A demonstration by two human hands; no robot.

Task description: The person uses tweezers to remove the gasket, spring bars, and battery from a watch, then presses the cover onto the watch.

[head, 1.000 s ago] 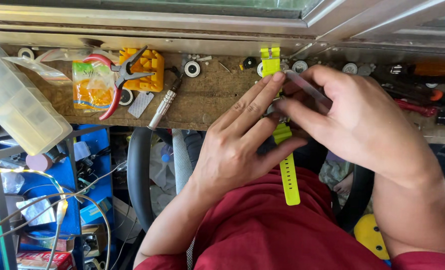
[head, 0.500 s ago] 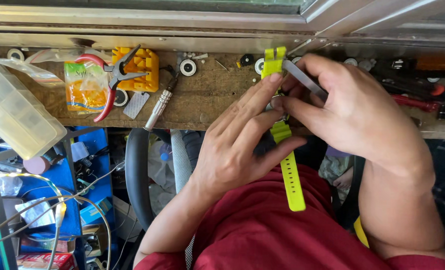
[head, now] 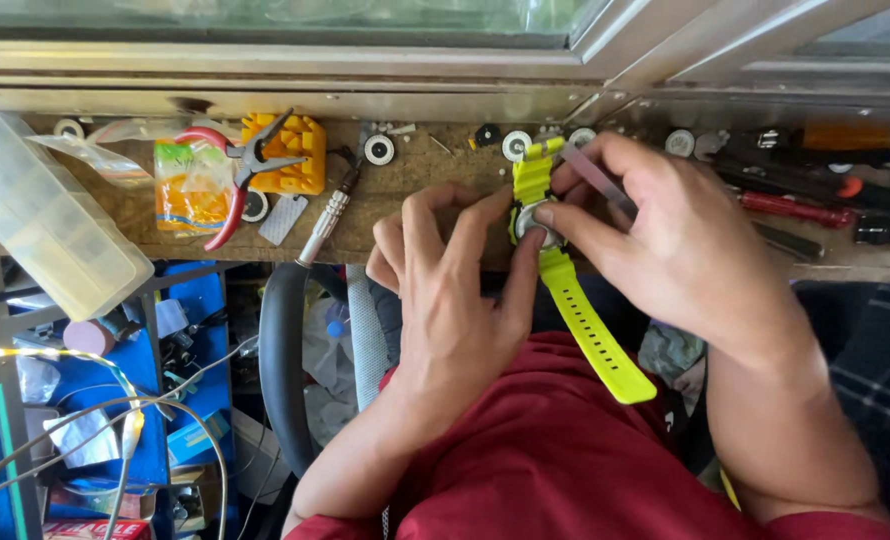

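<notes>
The left hand (head: 445, 300) is now curling its fingers tighter than a moment ago, its fingertips pinching one bright yellow-green rubber-strapped wristwatch (head: 550, 260) against the edge of the wooden worktop (head: 415, 195). The right hand (head: 665, 240) is gripping one thin grey metal tool (head: 595, 175) and pressing a fingertip on the watch case, so the work is staying on the case. Further left are lying one pair of red-handled pliers (head: 235, 180), one yellow plastic block (head: 290, 150) and one clear plastic box (head: 45, 220).
</notes>
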